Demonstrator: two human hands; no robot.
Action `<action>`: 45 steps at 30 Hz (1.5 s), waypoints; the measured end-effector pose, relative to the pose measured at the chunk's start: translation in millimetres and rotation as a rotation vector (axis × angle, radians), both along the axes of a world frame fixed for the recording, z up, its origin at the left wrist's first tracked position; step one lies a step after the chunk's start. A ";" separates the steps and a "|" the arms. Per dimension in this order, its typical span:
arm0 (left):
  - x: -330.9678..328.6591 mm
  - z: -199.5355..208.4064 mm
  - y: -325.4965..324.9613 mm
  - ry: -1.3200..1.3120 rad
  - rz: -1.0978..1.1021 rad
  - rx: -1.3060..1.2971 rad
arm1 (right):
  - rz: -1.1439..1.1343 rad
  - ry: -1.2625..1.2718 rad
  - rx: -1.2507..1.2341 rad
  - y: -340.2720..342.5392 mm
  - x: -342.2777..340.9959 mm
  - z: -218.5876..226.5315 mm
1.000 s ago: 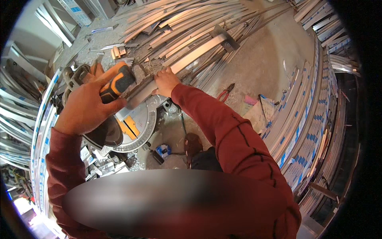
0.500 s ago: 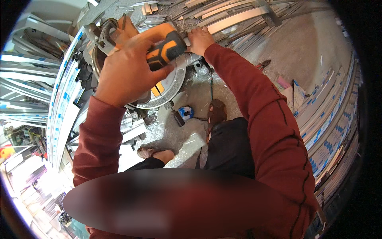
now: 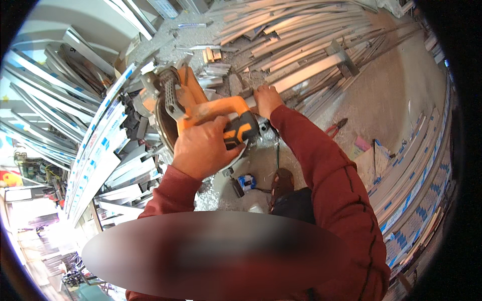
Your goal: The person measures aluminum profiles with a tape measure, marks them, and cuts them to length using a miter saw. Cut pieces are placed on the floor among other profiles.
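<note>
My left hand (image 3: pixel 203 148) grips the orange and black handle (image 3: pixel 236 123) of a mitre saw (image 3: pixel 178 108), whose round blade guard sits just left of the hand. My right hand (image 3: pixel 266 99) presses down on a long pale metal profile (image 3: pixel 311 70) lying across the saw's bed. The profile runs off to the upper right. Both arms wear dark red sleeves. The saw blade itself is mostly hidden behind the guard and my left hand.
Stacks of long aluminium profiles (image 3: pixel 95 150) with blue-printed film lean at the left and along the right (image 3: pixel 416 180). More loose bars (image 3: pixel 281 30) lie on the floor ahead. Red pliers (image 3: pixel 334 128), a small blue object (image 3: pixel 246 181) and my foot (image 3: pixel 281 181) are below.
The view has tipped and shifted; the saw head with my left hand on it now sits lower in the picture. My right hand stays on the profile.
</note>
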State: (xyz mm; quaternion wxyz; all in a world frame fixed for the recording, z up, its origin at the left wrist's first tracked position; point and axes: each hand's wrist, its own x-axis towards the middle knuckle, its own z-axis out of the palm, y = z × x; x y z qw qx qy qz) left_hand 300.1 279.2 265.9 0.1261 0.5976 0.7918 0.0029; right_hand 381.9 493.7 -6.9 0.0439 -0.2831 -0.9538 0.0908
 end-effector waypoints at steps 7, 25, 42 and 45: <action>0.3 -8.7 -4.0 0.024 -0.073 0.113 | 0.010 0.026 0.016 -0.7 0.0 2.5; 6.0 -6.8 -5.7 -0.018 -0.018 0.037 | 0.004 -0.010 -0.041 -0.2 -0.2 1.0; 10.6 -12.5 -7.8 0.007 -0.033 0.068 | -0.017 -0.058 -0.036 -0.8 -2.3 3.1; 11.6 -14.8 -8.7 0.015 -0.038 0.071 | -0.028 -0.061 -0.027 -1.5 -2.9 2.6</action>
